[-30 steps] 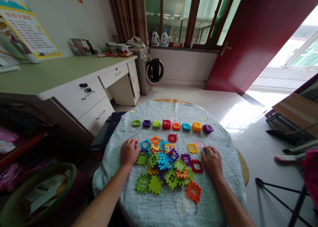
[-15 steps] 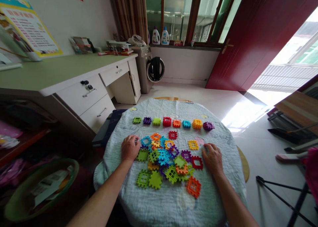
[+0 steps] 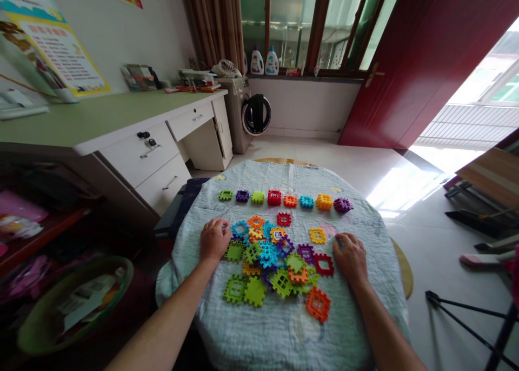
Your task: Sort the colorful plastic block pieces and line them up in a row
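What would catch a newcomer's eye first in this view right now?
A heap of bright interlocking plastic blocks fills the middle of a pale quilted cloth, between the left hand and right hand. Beyond it, a neat row of blocks crosses the cloth. A dark red door stands open at upper right.

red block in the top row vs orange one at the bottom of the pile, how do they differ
The red block sits in the row, square-on; the orange piece lies at the pile's near edge, corner-on. The red looks smaller than the orange. Both are notched plastic building pieces.

Multicoloured plastic blocks [image 3: 267, 256] on pale blue quilt [image 3: 279, 338]
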`<state>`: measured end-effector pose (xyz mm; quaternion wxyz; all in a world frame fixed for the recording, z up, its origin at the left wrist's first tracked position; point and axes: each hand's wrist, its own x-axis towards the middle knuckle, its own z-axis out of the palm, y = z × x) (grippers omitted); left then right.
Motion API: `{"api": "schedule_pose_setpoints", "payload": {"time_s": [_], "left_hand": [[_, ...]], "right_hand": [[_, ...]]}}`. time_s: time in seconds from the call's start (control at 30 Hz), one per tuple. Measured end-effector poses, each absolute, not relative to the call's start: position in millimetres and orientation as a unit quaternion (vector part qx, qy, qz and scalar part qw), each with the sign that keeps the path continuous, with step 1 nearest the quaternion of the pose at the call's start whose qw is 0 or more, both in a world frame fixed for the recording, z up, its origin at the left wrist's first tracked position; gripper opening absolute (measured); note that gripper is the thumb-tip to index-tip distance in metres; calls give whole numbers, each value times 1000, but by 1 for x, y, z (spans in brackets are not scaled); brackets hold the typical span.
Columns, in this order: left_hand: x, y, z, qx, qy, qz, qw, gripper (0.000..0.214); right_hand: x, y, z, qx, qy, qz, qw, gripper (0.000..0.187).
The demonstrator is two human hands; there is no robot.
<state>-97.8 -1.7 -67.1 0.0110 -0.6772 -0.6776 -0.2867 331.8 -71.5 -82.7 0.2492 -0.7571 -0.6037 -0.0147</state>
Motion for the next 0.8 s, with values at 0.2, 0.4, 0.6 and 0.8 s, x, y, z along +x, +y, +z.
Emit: {"api": "schedule_pose_setpoints", "payload": {"time_s": [0.2, 0.4, 0.6, 0.8], "left_hand": [[-98, -1, -67, -675, -679, -286, 14, 17], [-98, -1, -69, -675, -680, -285, 17, 18], [-100, -1, -70, -680, -673, -291, 16, 18], [-101, -2, -72, -683, -667, -297, 20, 18]], "right_hand": [[332, -71, -83, -755, -603, -17, 257, 30], [332, -71, -83, -753, -604, -21, 261, 28], [332, -71, -82, -750, -608, -22, 259, 27], [332, -70, -82, -753, -606, -22, 255, 26]]}}
